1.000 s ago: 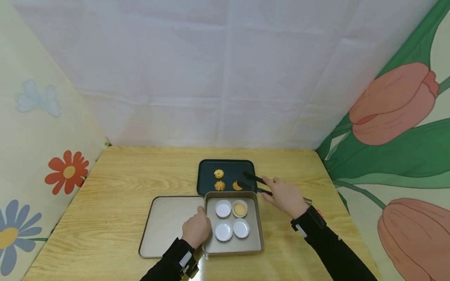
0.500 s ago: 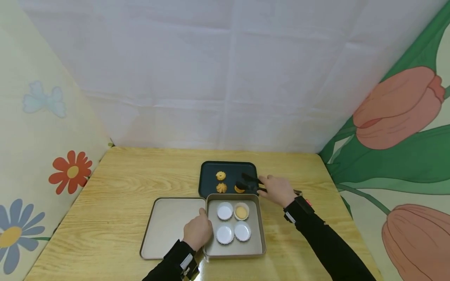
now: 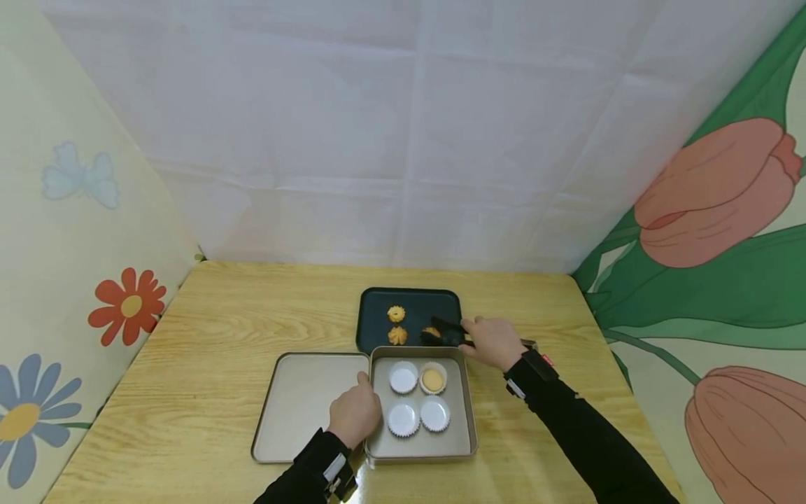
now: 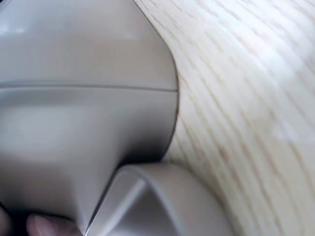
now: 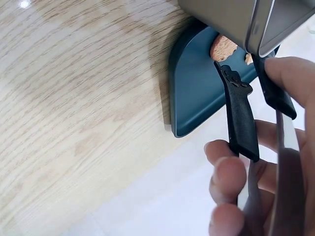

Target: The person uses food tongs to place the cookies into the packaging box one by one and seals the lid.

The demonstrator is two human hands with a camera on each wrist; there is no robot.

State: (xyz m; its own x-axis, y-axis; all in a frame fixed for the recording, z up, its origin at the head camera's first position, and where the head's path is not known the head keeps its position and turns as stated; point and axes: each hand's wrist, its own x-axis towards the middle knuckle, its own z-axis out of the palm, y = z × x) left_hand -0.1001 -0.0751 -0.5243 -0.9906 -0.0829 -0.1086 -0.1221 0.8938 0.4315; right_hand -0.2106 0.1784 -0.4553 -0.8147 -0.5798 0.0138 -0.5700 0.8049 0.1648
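My right hand (image 3: 494, 343) holds a pair of tongs (image 5: 241, 123) with black tips and metal arms. In the head view their tips lie over the dark tray (image 3: 371, 297), around or right beside a cookie (image 3: 432, 330) that they partly hide; contact is unclear. Two more cookies, one ring-shaped (image 3: 396, 313) and one swirled (image 3: 397, 336), lie to the left. My left hand (image 3: 355, 414) grips the left wall of a square metal tin (image 3: 462, 448); its fingertips (image 4: 44, 226) show low in the left wrist view. Inside the tin, one white paper cup (image 3: 433, 379) contains a round cookie.
Three other white cups, such as the front left cup (image 3: 403, 418), stand in the tin. A flat metal lid (image 3: 308, 406) lies left of the tin on the wooden table (image 3: 252, 301). The tin's back edge adjoins the tray's front edge.
My right hand has moved slightly left, and the tongs' tips have come closer together around or beside the right cookie. The left hand stays at the tin. The head view has shifted a little.
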